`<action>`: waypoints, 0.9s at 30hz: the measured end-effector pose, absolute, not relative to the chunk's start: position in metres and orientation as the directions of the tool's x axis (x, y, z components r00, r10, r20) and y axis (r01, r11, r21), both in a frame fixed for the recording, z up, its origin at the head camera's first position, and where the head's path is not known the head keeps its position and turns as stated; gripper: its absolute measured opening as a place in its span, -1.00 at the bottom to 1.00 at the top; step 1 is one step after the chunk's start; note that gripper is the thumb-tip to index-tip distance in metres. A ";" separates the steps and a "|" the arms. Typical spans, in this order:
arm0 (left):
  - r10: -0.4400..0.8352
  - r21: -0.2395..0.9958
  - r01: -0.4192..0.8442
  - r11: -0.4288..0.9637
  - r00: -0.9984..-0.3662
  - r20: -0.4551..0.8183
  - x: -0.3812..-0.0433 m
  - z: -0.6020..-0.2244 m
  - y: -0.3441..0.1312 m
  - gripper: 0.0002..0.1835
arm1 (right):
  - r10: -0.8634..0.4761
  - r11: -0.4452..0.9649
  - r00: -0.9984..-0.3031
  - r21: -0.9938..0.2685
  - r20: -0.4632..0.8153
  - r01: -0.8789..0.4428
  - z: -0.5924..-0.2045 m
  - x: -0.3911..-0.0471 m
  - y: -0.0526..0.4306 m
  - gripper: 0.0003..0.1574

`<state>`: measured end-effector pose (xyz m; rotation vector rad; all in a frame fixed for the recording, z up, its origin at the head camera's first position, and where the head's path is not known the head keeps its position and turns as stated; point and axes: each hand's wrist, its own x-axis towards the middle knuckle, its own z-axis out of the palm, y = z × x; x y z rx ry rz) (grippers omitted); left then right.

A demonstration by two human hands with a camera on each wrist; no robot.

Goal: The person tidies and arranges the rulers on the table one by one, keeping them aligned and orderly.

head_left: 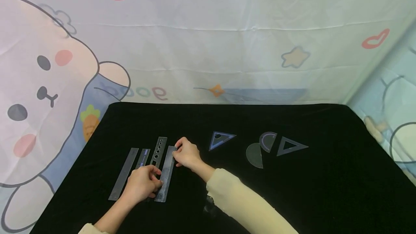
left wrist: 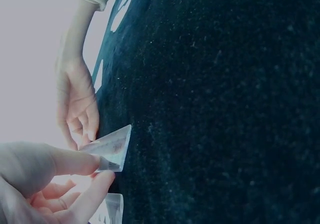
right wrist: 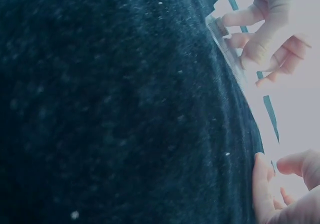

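Observation:
Both hands are at a clear ruler (head_left: 167, 175), the rightmost of several rulers side by side on the left of the black cloth. My left hand (head_left: 142, 184) pinches its near end by the left edge. At the far end, my right hand (head_left: 188, 154) holds the ruler between thumb and fingers. The left wrist view shows the ruler's near end (left wrist: 116, 149) by the left thumb and forefinger. To its left lie a ruler with round holes (head_left: 158, 151), a short ruler with blue marks (head_left: 143, 157) and a long plain ruler (head_left: 124, 174); the left hand partly covers this group.
Right of the hands lie a blue-edged set square (head_left: 212, 143), a clear protractor (head_left: 255, 155), a purple-marked protractor (head_left: 268, 142) and another set square (head_left: 282, 149). Black cloth (head_left: 325, 190) covers the table, with a printed curtain (head_left: 227, 53) behind it.

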<state>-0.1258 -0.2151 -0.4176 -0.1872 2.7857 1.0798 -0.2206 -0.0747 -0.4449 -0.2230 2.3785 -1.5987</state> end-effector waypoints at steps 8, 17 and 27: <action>-0.056 0.622 -0.160 0.767 -0.981 -0.184 -0.127 -0.418 -0.214 -0.75 | -0.289 0.455 -0.945 -0.890 -0.153 0.005 -0.443 -0.222 -0.075 -0.76; -0.053 0.582 -0.148 0.799 -0.983 -0.177 -0.127 -0.418 -0.213 -0.75 | -0.298 0.553 -0.945 -0.831 -0.133 -0.057 -0.440 -0.220 -0.076 -0.78; -0.043 0.569 -0.122 0.813 -0.988 -0.150 -0.126 -0.420 -0.213 -0.77 | -0.319 0.624 -0.943 -0.770 -0.100 -0.130 -0.441 -0.221 -0.078 -0.76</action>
